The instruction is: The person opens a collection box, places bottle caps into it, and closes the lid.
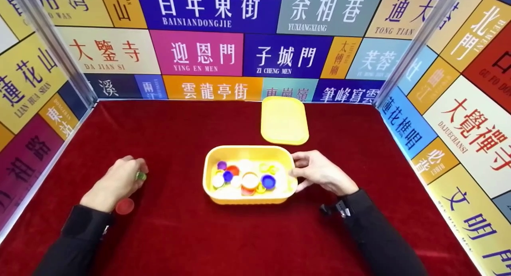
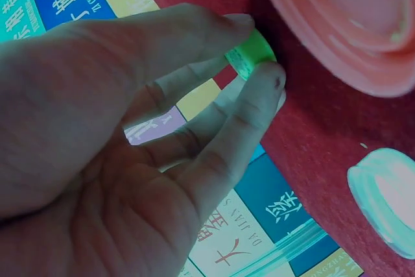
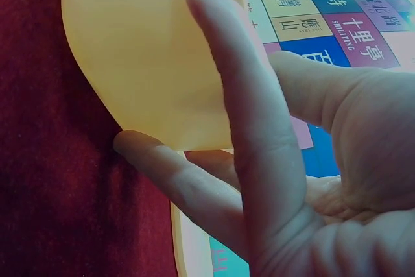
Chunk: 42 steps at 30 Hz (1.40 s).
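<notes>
The left hand [image 1: 115,184] pinches a small green cap [image 1: 140,175] between the thumb and the fingertips [image 2: 262,85]; in the left wrist view the cap sits at the very tips, just above the red cloth [image 1: 171,228], and the rest of the fingers are curled loosely behind it. A red cap [image 1: 125,206] lies on the cloth just beside this hand, near the wrist, and the hand does not touch it. The right hand [image 1: 319,172] holds the right end of the yellow box [image 1: 209,176]: in the right wrist view the fingers [image 3: 253,134] are spread against the outer wall of the box and one finger lies low along its side. The box stands in the middle of the cloth, well apart from the left hand, and it contains many caps [image 1: 249,179] in blue, purple, white, red and yellow. The yellow lid [image 1: 284,120] lies flat behind the box, near the back wall with the coloured signs [image 1: 199,52].
</notes>
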Available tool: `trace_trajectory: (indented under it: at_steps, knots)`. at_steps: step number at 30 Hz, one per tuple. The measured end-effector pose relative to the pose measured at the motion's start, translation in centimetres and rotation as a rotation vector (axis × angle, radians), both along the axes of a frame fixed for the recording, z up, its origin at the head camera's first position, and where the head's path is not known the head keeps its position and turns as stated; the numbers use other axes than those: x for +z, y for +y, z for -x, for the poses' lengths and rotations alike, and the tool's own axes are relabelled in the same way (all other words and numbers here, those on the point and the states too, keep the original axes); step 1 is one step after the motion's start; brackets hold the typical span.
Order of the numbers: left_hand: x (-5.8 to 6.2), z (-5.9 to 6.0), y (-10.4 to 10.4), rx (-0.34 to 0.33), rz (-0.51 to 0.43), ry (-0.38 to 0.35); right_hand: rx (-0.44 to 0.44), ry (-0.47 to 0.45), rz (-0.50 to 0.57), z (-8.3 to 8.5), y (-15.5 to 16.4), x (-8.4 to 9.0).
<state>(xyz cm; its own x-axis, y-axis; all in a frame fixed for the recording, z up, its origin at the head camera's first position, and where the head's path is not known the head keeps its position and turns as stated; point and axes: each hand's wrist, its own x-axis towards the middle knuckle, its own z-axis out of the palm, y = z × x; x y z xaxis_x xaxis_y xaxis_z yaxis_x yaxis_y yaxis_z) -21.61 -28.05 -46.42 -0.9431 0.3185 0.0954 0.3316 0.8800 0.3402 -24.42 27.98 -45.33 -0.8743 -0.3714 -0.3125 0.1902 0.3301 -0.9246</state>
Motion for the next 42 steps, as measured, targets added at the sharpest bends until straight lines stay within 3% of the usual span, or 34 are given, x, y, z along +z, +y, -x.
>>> trace_trajectory:
  at_steps: [15,23,33,42]
  knots:
    - [2.1,0.5,4.4,-0.062,-0.076,0.211,-0.005,-0.006,0.007,0.0,0.0,0.0]
    - [3.1,0.7,8.4,-0.164,-0.129,0.338,-0.005,0.004,0.002,0.1,-0.1,0.0]
    - [3.3,0.6,13.8,-0.312,-0.117,0.399,-0.007,0.000,0.005,0.0,-0.1,-0.2]
    - [2.6,0.1,18.0,-0.418,-0.086,0.359,-0.008,-0.002,0.007,-0.1,-0.1,0.0]
